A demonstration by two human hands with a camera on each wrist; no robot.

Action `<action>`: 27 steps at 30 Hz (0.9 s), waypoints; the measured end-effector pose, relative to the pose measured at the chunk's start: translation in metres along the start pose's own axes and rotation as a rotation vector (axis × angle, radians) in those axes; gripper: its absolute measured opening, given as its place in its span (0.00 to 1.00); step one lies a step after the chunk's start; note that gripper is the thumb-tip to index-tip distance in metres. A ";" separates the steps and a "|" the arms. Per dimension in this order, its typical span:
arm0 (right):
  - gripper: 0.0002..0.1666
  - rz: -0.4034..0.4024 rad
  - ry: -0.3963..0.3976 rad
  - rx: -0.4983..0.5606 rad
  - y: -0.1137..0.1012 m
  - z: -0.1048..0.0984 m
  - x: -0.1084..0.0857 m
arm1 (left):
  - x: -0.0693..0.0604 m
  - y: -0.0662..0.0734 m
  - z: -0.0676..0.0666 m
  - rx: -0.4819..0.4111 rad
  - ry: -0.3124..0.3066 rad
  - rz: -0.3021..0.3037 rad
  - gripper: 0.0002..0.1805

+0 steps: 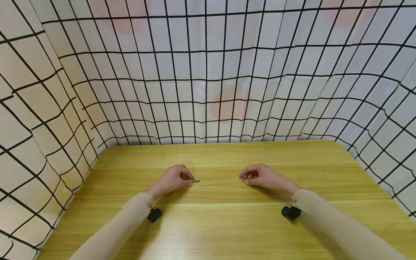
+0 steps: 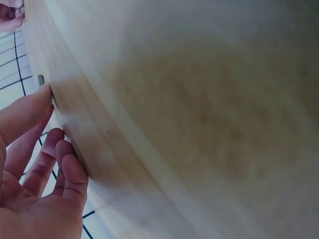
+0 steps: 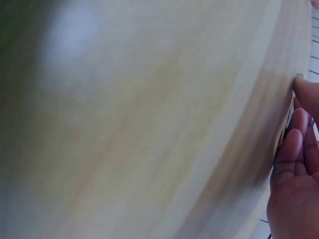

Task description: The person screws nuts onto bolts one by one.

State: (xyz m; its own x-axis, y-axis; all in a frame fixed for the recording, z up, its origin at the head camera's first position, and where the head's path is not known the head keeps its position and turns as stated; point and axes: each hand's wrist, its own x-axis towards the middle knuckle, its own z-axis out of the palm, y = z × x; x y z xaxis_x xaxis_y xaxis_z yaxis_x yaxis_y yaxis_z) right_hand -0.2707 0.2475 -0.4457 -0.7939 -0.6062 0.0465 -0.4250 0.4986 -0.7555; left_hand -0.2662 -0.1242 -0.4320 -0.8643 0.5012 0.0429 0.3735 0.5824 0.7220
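Near the middle of the wooden table (image 1: 208, 216), my left hand (image 1: 173, 180) pinches a small metal bolt (image 1: 196, 181) at its head end between thumb and forefinger. Its shank points right, toward the other hand. In the left wrist view the tip of the bolt (image 2: 41, 79) shows past the thumb. Across a gap to the right, my right hand (image 1: 262, 176) holds a small metal nut (image 1: 242, 180) between its thumb and fingertips. Only an edge of the nut (image 3: 299, 75) shows past the thumb in the right wrist view. Both hands rest low at the tabletop.
A white curtain with a black grid (image 1: 214, 65) surrounds the table at the back and both sides. Black wrist cameras hang below the left sleeve (image 1: 130, 213) and the right sleeve (image 1: 328, 213).
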 end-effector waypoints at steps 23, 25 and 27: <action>0.05 0.073 0.009 -0.079 -0.006 0.002 0.002 | 0.000 0.004 0.006 0.051 0.074 -0.021 0.03; 0.05 0.080 0.006 -0.079 -0.005 0.002 0.002 | 0.001 0.004 0.007 0.061 0.078 -0.026 0.03; 0.05 0.081 0.004 -0.072 -0.004 0.003 0.003 | 0.001 0.004 0.007 0.071 0.082 -0.030 0.03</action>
State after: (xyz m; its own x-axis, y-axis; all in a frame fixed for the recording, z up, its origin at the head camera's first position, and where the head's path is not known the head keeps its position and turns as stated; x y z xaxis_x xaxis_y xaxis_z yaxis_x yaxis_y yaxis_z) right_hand -0.2696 0.2419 -0.4442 -0.8285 -0.5599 -0.0104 -0.3892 0.5891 -0.7081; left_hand -0.2629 -0.1170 -0.4342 -0.8990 0.4305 0.0805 0.3675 0.6413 0.6735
